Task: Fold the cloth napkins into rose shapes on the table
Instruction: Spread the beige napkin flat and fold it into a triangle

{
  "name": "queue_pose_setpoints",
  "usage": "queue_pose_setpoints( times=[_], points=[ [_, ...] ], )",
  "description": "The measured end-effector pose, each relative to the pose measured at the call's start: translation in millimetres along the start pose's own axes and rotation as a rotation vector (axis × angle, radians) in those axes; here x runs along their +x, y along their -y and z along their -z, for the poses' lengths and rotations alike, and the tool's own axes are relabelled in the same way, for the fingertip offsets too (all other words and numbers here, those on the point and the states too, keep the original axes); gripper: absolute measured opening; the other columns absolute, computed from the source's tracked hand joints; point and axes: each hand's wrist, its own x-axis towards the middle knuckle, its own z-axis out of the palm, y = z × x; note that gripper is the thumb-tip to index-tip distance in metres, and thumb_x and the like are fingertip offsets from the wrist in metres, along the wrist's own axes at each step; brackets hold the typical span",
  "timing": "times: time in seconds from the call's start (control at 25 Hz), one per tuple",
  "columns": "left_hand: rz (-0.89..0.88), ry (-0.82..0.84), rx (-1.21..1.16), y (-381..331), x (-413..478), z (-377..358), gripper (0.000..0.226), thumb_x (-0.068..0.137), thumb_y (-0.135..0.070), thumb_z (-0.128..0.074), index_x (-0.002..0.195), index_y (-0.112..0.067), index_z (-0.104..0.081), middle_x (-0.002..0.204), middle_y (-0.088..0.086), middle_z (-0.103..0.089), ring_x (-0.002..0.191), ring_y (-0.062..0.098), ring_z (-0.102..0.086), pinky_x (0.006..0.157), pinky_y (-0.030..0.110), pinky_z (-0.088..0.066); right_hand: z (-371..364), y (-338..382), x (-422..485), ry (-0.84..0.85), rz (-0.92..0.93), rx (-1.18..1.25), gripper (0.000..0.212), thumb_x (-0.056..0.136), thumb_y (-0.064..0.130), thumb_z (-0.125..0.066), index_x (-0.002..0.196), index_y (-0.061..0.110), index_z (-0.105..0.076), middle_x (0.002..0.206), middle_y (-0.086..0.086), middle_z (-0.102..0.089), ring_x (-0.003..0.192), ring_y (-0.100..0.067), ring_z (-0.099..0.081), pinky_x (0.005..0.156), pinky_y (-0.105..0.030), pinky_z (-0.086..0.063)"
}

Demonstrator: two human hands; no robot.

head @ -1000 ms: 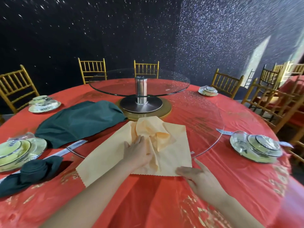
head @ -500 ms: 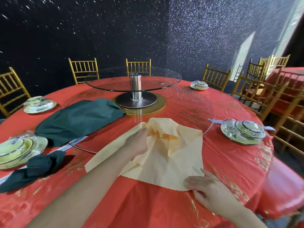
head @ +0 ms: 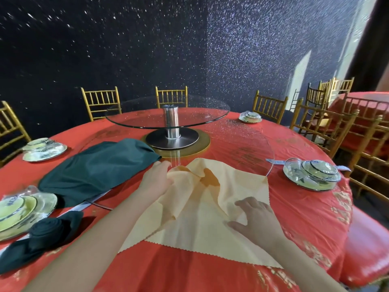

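A pale yellow cloth napkin (head: 195, 226) lies partly spread and rumpled on the red table (head: 294, 209) in front of me. My left hand (head: 156, 178) grips a bunched fold at the napkin's far left part, next to the dark green napkin (head: 99, 171) that lies loosely spread. My right hand (head: 256, 218) rests flat on the yellow napkin's right side with its fingers spread. A rolled dark green napkin rose (head: 46, 230) sits at the near left.
A glass turntable (head: 168, 116) on a steel post stands mid-table. Wrapped plate sets sit at near left (head: 19, 209), far left (head: 44, 147), right (head: 311, 173) and far right (head: 250, 118). Gold chairs (head: 101, 100) ring the table; another red table (head: 366, 106) is at right.
My right hand has moved from the napkin's near edge up onto the cloth. My left hand has drawn the bunched fold farther away and leftward. The view has shifted.
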Motion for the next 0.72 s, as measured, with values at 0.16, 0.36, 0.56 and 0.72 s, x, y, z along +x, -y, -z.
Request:
queue_pose_setpoints(
  times=[0.16, 0.36, 0.56, 0.72],
  points=[
    [-0.031, -0.049, -0.077, 19.9, 5.2, 3.9, 0.059, 0.088, -0.011, -0.061, 0.141, -0.020, -0.037, 0.143, 0.002, -0.038, 0.122, 0.022, -0.049, 0.097, 0.031, -0.041, -3.0, 5.3, 19.5, 0.120, -0.036, -0.038, 0.028, 0.087, 0.047, -0.047, 0.109, 0.033, -0.057, 0.110, 0.012, -0.058, 0.101, -0.019, -0.061, 0.084, -0.029, -0.044],
    [-0.175, -0.107, -0.198, 47.5, 14.9, 9.4, 0.035, 0.086, 0.000, -0.044, 0.110, -0.024, -0.056, 0.145, -0.004, -0.029, 0.115, 0.021, -0.048, 0.090, 0.030, -0.038, 14.2, -6.1, 54.3, -0.151, -0.259, 0.339, 0.009, 0.090, 0.021, -0.054, 0.085, 0.016, -0.060, 0.080, 0.003, -0.063, 0.067, -0.021, -0.061, 0.060, -0.029, -0.039],
    [-0.054, -0.086, -0.125, 84.7, 44.2, -4.6, 0.023, 0.088, 0.001, -0.050, 0.093, -0.007, -0.071, 0.132, 0.014, -0.049, 0.116, 0.029, -0.049, 0.087, 0.024, -0.033, 32.5, -13.3, 129.1, -0.287, -0.526, 0.717, 0.012, 0.091, 0.016, -0.048, 0.095, 0.008, -0.058, 0.081, -0.009, -0.067, 0.065, -0.021, -0.065, 0.057, -0.032, -0.052],
    [-0.084, -0.123, -0.049, 110.5, 64.1, -12.5, 0.033, 0.094, -0.010, -0.040, 0.107, -0.015, -0.071, 0.126, 0.006, -0.053, 0.112, 0.024, -0.050, 0.095, 0.028, -0.037, 33.8, -14.2, 181.4, -0.276, -0.515, 0.371, 0.014, 0.089, 0.022, -0.052, 0.096, 0.017, -0.063, 0.087, -0.004, -0.059, 0.082, -0.027, -0.055, 0.066, -0.030, -0.039]
  ],
)
